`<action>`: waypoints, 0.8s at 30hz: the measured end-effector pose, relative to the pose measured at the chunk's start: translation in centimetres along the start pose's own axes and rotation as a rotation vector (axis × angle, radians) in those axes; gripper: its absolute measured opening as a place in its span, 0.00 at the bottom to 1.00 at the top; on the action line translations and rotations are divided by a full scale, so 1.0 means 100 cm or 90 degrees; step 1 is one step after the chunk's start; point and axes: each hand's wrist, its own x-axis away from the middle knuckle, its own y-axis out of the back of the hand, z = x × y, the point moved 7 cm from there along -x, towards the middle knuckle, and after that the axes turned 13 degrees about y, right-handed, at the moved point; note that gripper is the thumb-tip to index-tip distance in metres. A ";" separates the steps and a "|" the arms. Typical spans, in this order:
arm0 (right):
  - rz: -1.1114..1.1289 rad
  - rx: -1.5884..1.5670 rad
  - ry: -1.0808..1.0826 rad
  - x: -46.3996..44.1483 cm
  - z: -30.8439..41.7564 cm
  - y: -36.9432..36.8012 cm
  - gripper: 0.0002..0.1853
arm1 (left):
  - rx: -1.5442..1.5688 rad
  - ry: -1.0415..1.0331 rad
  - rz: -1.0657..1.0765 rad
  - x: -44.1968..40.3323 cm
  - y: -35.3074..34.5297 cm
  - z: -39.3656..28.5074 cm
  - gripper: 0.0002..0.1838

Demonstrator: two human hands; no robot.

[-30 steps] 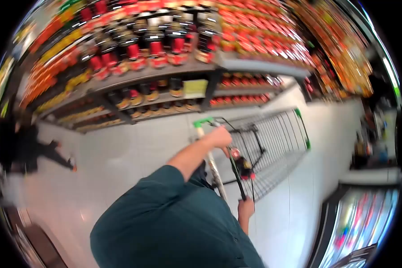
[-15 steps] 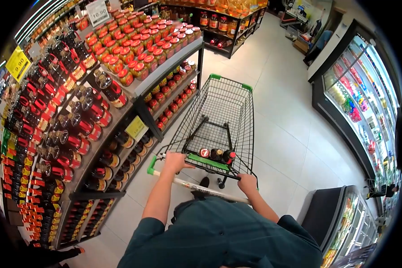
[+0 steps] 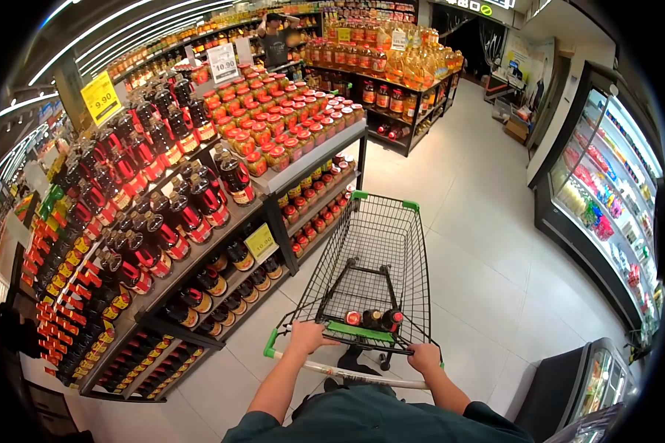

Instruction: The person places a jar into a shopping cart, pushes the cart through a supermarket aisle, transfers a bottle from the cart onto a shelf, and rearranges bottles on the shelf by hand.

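A black wire shopping cart (image 3: 377, 244) with green corners stands in front of the body. My left hand (image 3: 308, 337) grips the cart's rear rim near its left corner, its thumb pointing inward. At the right end of the same rim, my right hand (image 3: 424, 358) is closed round the edge. Below both hands runs the pale push bar (image 3: 362, 375). Inside the basket, close to the green strip (image 3: 358, 331), sit a red-lidded jar (image 3: 353, 318) and dark bottles, one with a red cap (image 3: 392, 320).
Shelves of dark bottles (image 3: 192, 214) and red-lidded jars (image 3: 277, 125) line the left. An oil display (image 3: 403, 74) stands ahead. Refrigerated cases (image 3: 606, 177) run along the right. A person (image 3: 275, 44) stands behind the jars. Pale floor (image 3: 480, 221) lies between.
The view has swung round and then lifted, showing more of the aisle. My left hand has gone from the cart's left part near my right hand to the rear rim's left side.
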 end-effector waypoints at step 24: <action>0.071 0.003 0.237 0.028 -0.011 -0.011 0.09 | 0.058 0.210 -0.065 0.137 -0.058 -0.019 0.39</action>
